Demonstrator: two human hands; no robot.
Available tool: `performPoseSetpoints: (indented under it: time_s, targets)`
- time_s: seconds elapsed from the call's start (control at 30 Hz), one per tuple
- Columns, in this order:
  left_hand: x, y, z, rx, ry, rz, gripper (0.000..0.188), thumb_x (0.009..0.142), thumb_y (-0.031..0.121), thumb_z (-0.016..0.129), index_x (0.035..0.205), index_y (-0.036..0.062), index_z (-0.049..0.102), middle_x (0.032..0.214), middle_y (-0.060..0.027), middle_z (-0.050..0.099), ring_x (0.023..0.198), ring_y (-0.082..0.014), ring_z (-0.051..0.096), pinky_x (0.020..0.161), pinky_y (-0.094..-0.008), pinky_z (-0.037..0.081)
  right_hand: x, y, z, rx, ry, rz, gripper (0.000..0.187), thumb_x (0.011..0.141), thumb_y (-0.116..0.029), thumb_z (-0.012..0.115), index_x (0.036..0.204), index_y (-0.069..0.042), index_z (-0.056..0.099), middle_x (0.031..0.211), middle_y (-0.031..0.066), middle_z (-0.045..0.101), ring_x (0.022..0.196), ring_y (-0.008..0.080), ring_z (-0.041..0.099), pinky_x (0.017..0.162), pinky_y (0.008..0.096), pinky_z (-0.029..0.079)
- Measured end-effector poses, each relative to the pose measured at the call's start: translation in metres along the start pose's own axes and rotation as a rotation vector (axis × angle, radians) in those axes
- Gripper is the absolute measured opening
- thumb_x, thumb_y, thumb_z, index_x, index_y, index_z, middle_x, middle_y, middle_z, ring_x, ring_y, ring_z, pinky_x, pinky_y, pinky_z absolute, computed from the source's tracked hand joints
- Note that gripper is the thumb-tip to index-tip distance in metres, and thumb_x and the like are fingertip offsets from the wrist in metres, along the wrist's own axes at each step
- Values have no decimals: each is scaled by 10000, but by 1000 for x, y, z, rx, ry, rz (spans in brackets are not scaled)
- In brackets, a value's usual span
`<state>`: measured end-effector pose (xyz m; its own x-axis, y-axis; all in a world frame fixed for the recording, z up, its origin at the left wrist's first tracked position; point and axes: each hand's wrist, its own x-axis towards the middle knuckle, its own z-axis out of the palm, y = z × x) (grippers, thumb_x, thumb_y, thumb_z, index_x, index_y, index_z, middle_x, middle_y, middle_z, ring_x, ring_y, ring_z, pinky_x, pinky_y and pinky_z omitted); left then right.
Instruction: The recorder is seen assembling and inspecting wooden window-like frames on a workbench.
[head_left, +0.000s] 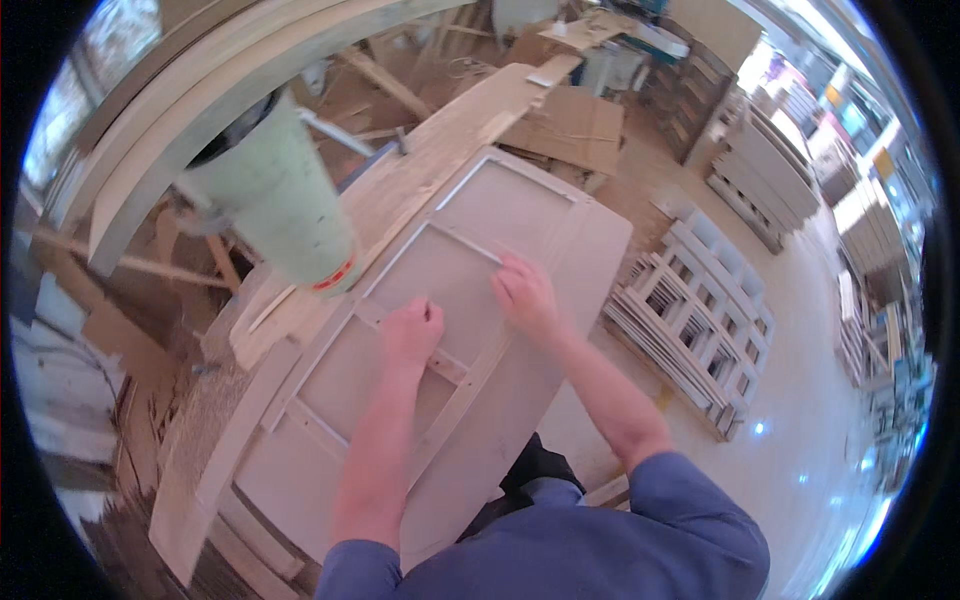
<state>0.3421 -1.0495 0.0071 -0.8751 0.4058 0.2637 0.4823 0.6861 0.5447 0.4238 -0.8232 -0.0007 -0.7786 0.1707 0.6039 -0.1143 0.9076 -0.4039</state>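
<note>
A wooden frame with cross slats (455, 372) lies on a pale flat panel (585, 245) in front of me. My right hand (525, 295) is closed, its fingertips pinched at the near end of a thin white-edged strip (465, 242) that crosses the frame. Over the middle of the frame, my left hand (410, 330) is curled into a fist beside another cross slat. Whatever its fingers hold, if anything, is hidden. White edges also run along the frame's far side rail (397, 262).
A pale green cylindrical machine part (285, 190) stands just beyond the frame, under curved wooden boards (185, 125). Stacked wooden frames (690, 310) lie on the floor at right. Farther off stand a stack of boards (765, 175) and a cardboard sheet (570, 128).
</note>
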Motion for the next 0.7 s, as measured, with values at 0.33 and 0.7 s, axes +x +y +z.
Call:
performPoseSetpoints:
  time_s: [0.33,0.7]
  targets:
    - [20,18,-3,-61,-198,-60,379,954,426,571,1060,86,701,1004,-240,728,968,-454,705,829,-565,555,-48,-143,4,157,-278,23,129,831,-140,655,908,-39,676,1014,131,650,1010,345,631,915,463,536]
    - [-161,-97,-120,-190,-3,311,129,906,84,658,999,7,703,905,-166,694,807,-341,660,731,-445,522,-62,-136,5,118,-221,-39,134,928,-112,602,971,9,638,1152,168,654,1227,338,585,1091,459,454]
